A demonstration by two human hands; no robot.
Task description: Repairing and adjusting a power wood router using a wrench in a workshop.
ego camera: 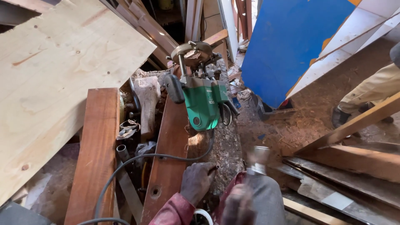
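1. Down at the bottom edge, we rest our left hand on the reddish-brown plank, fingers curled shut around a thin dark object we cannot identify.
2. Just beside it, our right hand is motion-blurred; it seems closed on a hammer, whose pale head is blurred above it.
3. Farther up the same plank sits a green electric router, its black cable looping back toward us.
4. Off to the right, another person's leg stands on sawdust.
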